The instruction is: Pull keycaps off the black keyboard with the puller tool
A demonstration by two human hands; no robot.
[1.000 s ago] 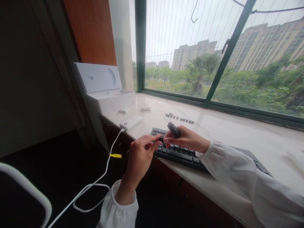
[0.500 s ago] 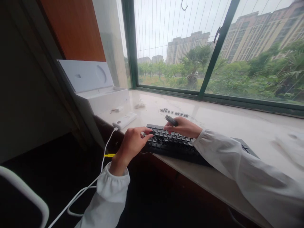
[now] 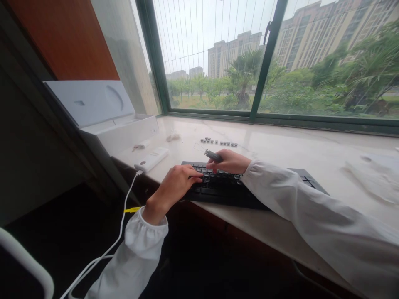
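A black keyboard (image 3: 218, 197) lies along the front edge of the pale sill, partly covered by my hands and right sleeve. Over its left part is my left hand (image 3: 176, 182), thumb and forefinger brought together at the keys; anything between them is too small to make out. My right hand (image 3: 229, 161) is closed around a dark-handled keycap puller (image 3: 213, 156), whose thin wire loops point left and away from the keys. Its lower fingers hang close above the top key rows. Behind the keyboard, several loose keycaps (image 3: 229, 144) stand in a line.
At the left, a white power bank (image 3: 152, 160) has a white cable (image 3: 125, 203) plugged in, hanging off the edge. An open white box (image 3: 124, 135) stands behind it. Crumpled clear plastic (image 3: 374, 176) lies at the right. The window (image 3: 212, 62) bounds the sill at the back.
The camera view has swung right. My left hand has shifted right along the keys, and its thumb and forefinger have drawn closer together. My right hand still holds the keycap puller over the keyboard.
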